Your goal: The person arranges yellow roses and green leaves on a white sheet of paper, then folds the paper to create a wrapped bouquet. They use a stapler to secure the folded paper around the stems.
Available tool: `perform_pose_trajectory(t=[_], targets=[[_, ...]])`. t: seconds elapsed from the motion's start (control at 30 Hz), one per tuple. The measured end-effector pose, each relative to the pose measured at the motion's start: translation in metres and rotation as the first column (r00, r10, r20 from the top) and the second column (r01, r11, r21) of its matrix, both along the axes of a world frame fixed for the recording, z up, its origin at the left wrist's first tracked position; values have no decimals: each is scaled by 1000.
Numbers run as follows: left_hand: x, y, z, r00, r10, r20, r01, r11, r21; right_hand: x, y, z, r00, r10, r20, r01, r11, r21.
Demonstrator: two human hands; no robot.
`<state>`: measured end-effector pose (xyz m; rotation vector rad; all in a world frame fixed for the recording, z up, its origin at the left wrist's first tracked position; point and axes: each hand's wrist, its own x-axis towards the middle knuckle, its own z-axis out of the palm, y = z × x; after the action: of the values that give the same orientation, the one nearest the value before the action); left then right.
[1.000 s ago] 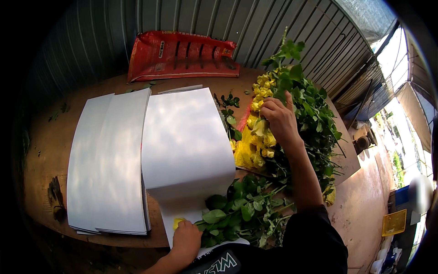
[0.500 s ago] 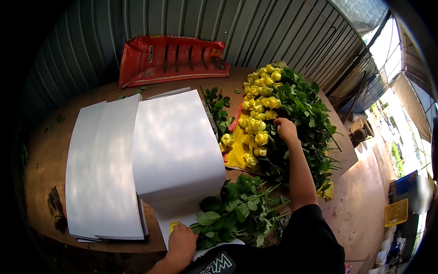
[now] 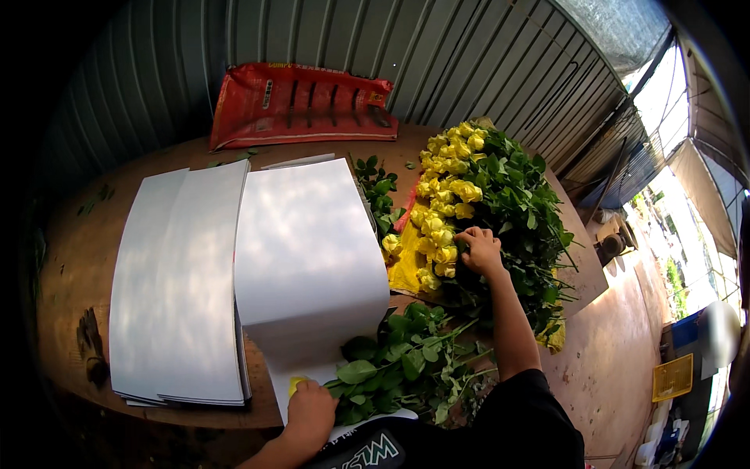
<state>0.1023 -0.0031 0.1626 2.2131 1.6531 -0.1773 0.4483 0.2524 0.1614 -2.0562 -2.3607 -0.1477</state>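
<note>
At the lower middle, my left hand (image 3: 312, 408) is closed around a yellow rose (image 3: 295, 384), whose head shows just past the fingers. It rests on a bent white sheet (image 3: 308, 234), beside leafy rose stems (image 3: 414, 356). Further right, my right hand (image 3: 482, 250) reaches into a large pile of yellow roses (image 3: 441, 207). Its thumb and fingers look apart, close to the nearer blooms, and nothing shows between them. The pile's heads point left and its leafy stems (image 3: 519, 211) point right. A single rose (image 3: 391, 245) lies left of the pile.
Stacked white sheets (image 3: 176, 289) cover the table's left part. A dark glove (image 3: 92, 348) lies near the left edge. Behind stands a red printed bag (image 3: 305, 109) against a corrugated metal wall (image 3: 328, 35). Yellow sheeting (image 3: 404, 270) lies under the roses. A yellow crate (image 3: 673, 377) is at far right.
My right hand has moved nearer along the rose pile, toward its closer blooms. My left hand stays at the rose on the white sheet. The view has shifted slightly.
</note>
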Motion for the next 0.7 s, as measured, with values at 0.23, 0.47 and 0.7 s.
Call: perform_pose_trajectory(t=[0.23, 0.47, 0.7], targets=[[0, -1, -1, 998, 4, -57, -7, 999, -37, 17, -55, 44, 780, 334, -530, -53, 878, 475], [1, -1, -4, 999, 7, -37, -8, 1000, -16, 33, -87, 50, 449, 446, -774, -41, 876, 481], [-1, -2, -5, 998, 51, -33, -53, 997, -57, -44, -125, 133, 845, 365, -390, 10, 720, 694]])
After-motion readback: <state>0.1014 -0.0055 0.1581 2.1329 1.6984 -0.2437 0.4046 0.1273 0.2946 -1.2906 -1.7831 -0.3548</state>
